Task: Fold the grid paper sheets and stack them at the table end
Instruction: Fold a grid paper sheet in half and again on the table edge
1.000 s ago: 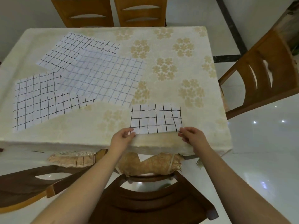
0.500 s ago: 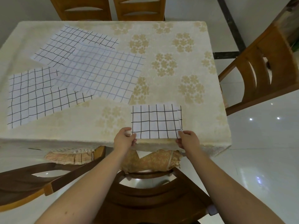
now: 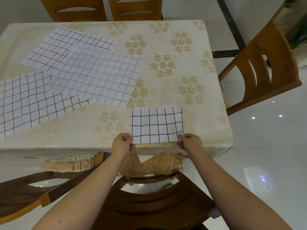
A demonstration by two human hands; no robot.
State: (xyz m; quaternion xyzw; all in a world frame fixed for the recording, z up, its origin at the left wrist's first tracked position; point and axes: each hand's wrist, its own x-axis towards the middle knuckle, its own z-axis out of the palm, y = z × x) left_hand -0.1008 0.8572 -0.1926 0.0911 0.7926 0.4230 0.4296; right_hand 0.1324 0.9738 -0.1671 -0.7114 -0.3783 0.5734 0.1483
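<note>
A folded grid paper sheet (image 3: 157, 125) lies near the front edge of the table (image 3: 166, 47), right of centre. My left hand (image 3: 122, 143) pinches its near left corner and my right hand (image 3: 190, 142) pinches its near right corner. Three unfolded grid sheets overlap on the table's left half: one at the back left (image 3: 66, 45), a faintly lined one in the middle (image 3: 98, 75), and a boldly lined one at the front left (image 3: 25, 103).
A floral cream tablecloth covers the table. Wooden chairs stand around it: two at the far end (image 3: 103, 7), one at the right (image 3: 262, 63), one directly below my arms (image 3: 149, 201) and another at the lower left (image 3: 25, 188). Glossy white floor lies to the right.
Both hands have closed in on the folded sheet's near corners and lifted its near edge slightly off the table edge. The view shifted a little towards the table.
</note>
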